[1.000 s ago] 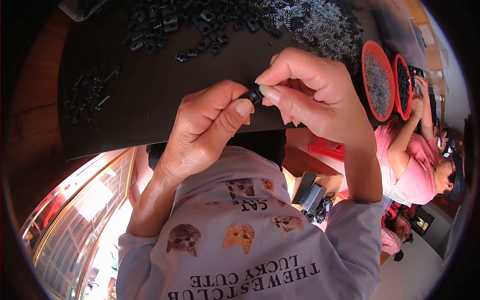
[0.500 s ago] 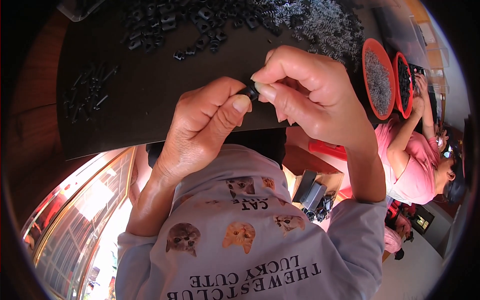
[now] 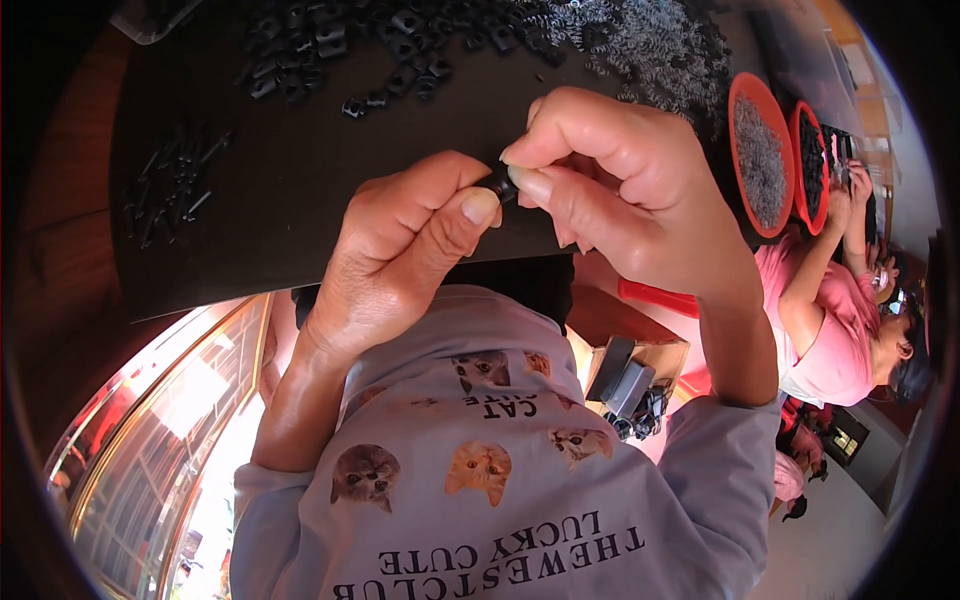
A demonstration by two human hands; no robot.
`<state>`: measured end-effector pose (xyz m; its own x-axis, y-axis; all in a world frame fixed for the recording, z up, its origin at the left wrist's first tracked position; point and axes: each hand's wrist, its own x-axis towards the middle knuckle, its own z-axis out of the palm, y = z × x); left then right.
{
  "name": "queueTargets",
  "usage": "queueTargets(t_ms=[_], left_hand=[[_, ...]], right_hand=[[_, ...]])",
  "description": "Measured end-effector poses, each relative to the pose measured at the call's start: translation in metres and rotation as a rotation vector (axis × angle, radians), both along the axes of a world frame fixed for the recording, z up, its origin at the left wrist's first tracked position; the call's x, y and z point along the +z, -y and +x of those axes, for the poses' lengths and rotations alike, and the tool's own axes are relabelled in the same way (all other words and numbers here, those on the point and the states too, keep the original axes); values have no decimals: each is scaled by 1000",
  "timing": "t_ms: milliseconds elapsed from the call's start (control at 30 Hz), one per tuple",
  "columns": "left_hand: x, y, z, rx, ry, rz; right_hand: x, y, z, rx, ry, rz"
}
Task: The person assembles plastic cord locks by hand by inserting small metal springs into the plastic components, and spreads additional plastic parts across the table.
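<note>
One small black part, held up over tabletop near its front edge. Left hand pinches it thumb-on-finger, probably so one end pokes out for other side. Right hand: thumb and fingertip closed on that end; can't tell if anything tinier's in there, fingers hide it. Black pieces and springs heaped far side, pins off left, likely sorted for easy picking. Right hand sits between part and red bowls. Co-worker in pink beyond those.
</note>
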<state>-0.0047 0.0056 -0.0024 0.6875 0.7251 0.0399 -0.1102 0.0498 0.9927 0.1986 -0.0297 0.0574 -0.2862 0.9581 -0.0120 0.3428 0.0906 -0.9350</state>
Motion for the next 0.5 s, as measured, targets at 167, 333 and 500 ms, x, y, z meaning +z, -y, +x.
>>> queueTargets(t_ms=[167, 333, 500], left_hand=[[4, 0, -2, -7, -33, -34], [4, 1, -2, 39, 29, -79], [-2, 5, 0, 98, 50, -41]], right_hand=[[-1, -1, -2, 4, -39, -72], [-9, 0, -8, -52, -8, 126], [-2, -3, -10, -170, -162, -152]])
